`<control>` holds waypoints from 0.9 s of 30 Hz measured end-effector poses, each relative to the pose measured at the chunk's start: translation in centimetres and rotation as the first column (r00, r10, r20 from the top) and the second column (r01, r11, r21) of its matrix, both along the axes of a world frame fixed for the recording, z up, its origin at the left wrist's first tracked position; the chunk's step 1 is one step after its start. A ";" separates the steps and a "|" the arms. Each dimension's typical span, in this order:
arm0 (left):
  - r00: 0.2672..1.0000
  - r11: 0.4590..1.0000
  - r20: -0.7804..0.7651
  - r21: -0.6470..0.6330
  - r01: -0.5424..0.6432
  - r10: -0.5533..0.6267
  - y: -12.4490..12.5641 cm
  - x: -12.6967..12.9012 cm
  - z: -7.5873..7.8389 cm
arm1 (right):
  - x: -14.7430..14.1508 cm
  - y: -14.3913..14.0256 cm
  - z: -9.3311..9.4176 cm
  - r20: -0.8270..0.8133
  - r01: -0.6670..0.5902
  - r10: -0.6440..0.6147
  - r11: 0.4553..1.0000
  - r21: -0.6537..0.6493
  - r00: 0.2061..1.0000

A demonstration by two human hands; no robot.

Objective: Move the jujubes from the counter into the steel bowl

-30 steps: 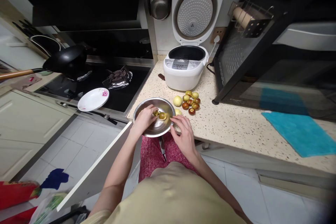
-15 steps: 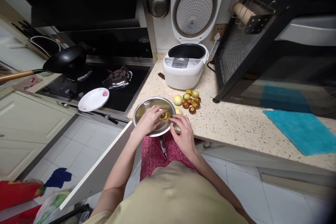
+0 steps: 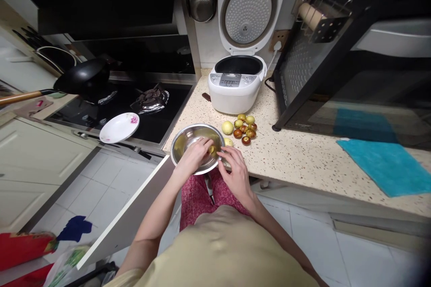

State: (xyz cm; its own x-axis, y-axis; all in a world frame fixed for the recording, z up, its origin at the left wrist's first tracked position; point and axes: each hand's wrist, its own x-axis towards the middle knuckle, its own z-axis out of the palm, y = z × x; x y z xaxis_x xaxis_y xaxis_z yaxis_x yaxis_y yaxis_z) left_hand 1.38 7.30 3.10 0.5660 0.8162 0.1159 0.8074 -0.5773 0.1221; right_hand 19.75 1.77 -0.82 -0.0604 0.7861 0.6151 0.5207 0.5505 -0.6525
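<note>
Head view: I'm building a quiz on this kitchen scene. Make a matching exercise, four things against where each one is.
Things:
1. plate
2. rice cooker
3. cloth
4. left hand

Places:
A. far right of the counter
B. inside the steel bowl
C. front edge of the stove
D. back of the counter, lid open

Pairs: 1-C, 2-D, 3-A, 4-B

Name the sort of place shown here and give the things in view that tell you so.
Most likely a home kitchen: a gas hob with a black wok, an open rice cooker on a speckled counter, and a ladle hanging on the wall.
</note>
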 end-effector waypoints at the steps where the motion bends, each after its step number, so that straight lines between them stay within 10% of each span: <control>1: 1.000 1.000 0.008 0.000 -0.012 0.012 -0.1 0.0 0.0 | 0.0 0.0 0.0 -0.001 -0.003 0.003 1.000 0.001 1.000; 27: 0.990 0.988 0.075 0.089 -0.128 0.121 -2.9 -2.0 1.5 | 5.7 4.7 -2.9 0.248 0.458 -0.432 0.888 -0.052 0.867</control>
